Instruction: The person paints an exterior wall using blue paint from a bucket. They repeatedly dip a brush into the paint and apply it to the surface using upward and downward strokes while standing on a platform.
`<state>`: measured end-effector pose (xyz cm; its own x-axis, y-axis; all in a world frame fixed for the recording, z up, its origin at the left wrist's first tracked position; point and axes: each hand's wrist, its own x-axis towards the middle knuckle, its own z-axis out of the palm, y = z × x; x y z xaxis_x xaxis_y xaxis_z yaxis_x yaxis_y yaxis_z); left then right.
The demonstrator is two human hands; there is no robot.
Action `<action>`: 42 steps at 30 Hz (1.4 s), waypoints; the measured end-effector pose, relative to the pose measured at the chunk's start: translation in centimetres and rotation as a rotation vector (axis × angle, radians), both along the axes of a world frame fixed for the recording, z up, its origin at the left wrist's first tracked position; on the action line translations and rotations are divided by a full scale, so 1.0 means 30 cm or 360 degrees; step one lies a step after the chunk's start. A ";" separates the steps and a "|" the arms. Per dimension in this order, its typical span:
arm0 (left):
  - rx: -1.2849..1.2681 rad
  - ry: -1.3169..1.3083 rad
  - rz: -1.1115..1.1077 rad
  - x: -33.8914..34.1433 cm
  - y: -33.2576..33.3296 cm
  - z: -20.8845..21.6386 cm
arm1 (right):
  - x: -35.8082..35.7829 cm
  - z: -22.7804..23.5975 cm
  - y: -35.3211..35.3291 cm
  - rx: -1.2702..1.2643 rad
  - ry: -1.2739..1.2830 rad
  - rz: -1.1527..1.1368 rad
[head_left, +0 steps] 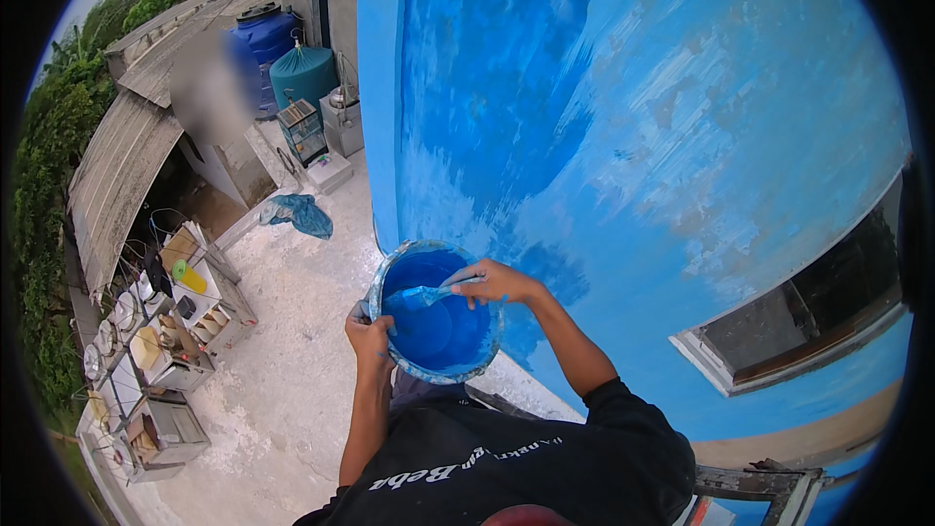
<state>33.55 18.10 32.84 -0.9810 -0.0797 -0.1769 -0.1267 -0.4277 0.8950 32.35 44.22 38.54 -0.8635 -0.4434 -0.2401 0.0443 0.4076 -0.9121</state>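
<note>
In front of me is a round bucket (495, 339) with a paint-crusted rim and blue paint inside. My left hand (371, 333) grips its left rim, thumb over the edge. A paintbrush (421, 297) smeared with blue lies across the bucket's mouth, its bristles toward the left rim. My right hand (490, 282) is closed around the brush handle. Beyond the bucket rises a light blue wall (643, 205), worn grey in places, with a darker, wet-looking blue patch (497, 68) on its upper left.
A window (799, 307) is set in the wall at right. Cluttered shelves (175, 341) line the left side of the pale floor (292, 331). A blue cloth (300, 214) lies farther off, near a birdcage (302, 131) and large tanks (300, 76). A wooden frame (769, 487) stands lower right.
</note>
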 end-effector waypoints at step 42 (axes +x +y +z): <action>0.0019 -0.0098 0.0012 0.007 0.016 0.035 | 0.006 -0.008 -0.004 -0.0004 0.0031 0.0048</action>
<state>33.75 18.57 33.89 -0.9676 -0.0845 -0.2379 -0.1782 -0.4392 0.8806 32.52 44.11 38.29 -0.8543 -0.4699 -0.2223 0.0144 0.4061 -0.9137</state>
